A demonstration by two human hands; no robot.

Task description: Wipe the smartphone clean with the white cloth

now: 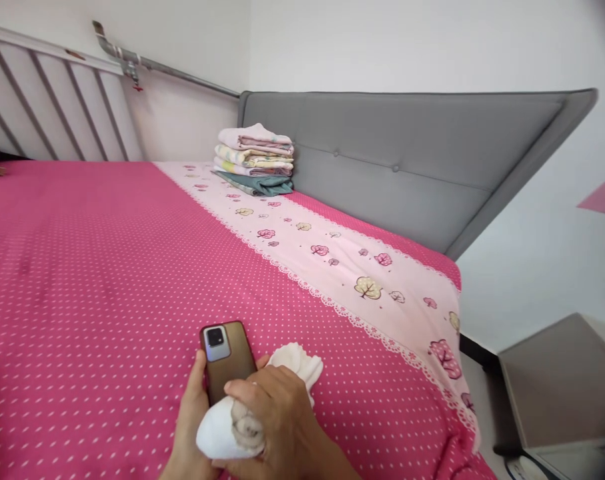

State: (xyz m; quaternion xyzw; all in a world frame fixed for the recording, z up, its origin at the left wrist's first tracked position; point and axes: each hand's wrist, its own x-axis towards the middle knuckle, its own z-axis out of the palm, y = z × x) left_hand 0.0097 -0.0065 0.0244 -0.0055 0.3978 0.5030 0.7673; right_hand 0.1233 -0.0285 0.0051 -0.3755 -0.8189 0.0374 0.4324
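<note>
A smartphone [235, 363] in a brownish case is held by my left hand [190, 413], its back and camera block facing up toward me. My right hand [287, 413] grips a rolled white cloth [220, 430] that covers the lower part of the phone. The near end of the roll shows a beige spiral, and a loose, gathered white end [300, 363] sticks out past my knuckles. Both hands are close together above the pink dotted bedsheet [132, 287]. The lower edge of the phone is hidden behind the roll.
Folded bedding [255, 160] is stacked against the grey padded headboard [362, 147]. A pale tree-print band [342, 267] crosses the sheet. A grey-brown bedside cabinet [562, 380] stands beside the bed at right. A metal pipe [172, 70] and a radiator [47, 100] line the left wall.
</note>
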